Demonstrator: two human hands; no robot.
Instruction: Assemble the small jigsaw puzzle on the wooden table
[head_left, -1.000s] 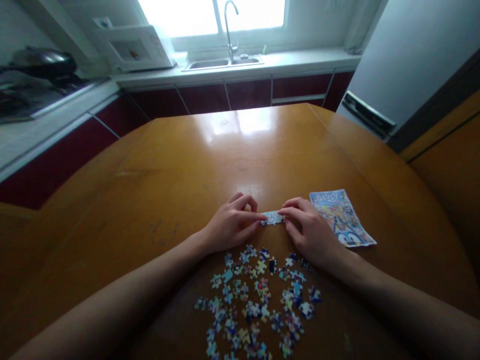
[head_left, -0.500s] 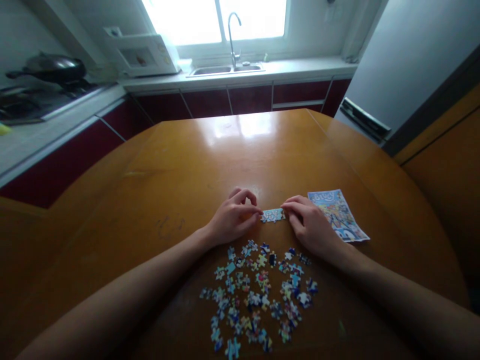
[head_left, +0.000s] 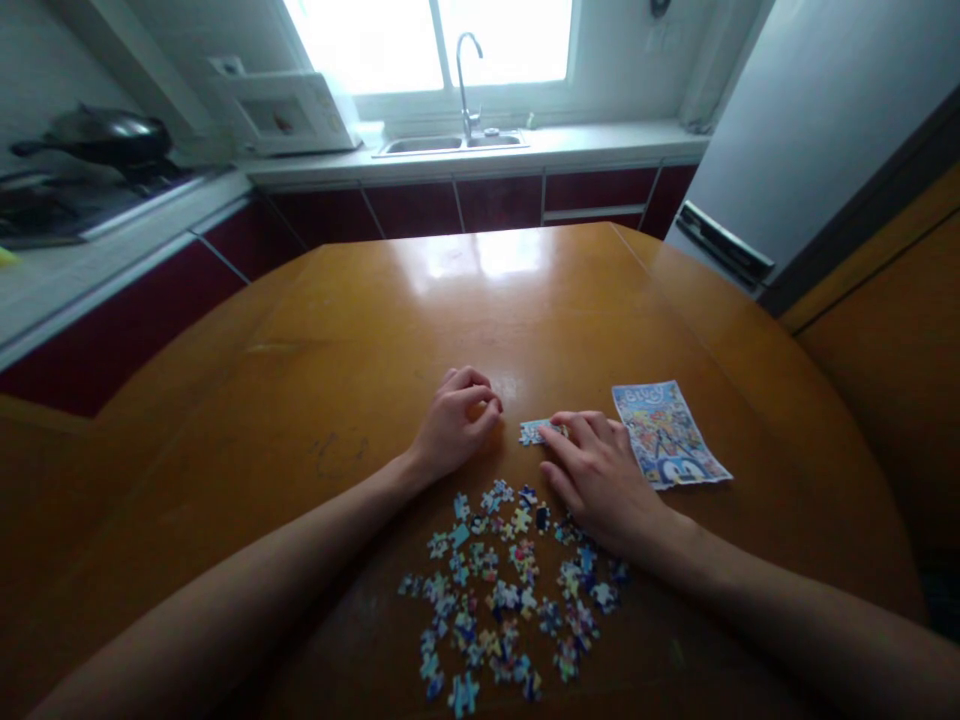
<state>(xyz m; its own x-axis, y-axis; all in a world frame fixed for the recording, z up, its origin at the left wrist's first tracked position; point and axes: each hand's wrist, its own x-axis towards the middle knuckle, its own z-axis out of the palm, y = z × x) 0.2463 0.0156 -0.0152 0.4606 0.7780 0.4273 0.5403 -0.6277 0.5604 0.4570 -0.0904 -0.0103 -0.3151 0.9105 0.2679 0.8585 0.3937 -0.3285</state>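
Lying long axis left-to-right on the bench (head_left: 375,340), the joined puzzle strip (head_left: 530,432) has its right end beneath the nearer right hand (head_left: 598,478); whether its fingers grip cannot be told. Left hand (head_left: 453,424), fingers slightly parted, empty, sits apart leftward.

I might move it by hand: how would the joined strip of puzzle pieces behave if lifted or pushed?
The joined strip may bend or come apart if lifted by one end, since it seems merely interlocked. It looks thin and flat, so likely light. On the shiny table, it should slide rather than tip.
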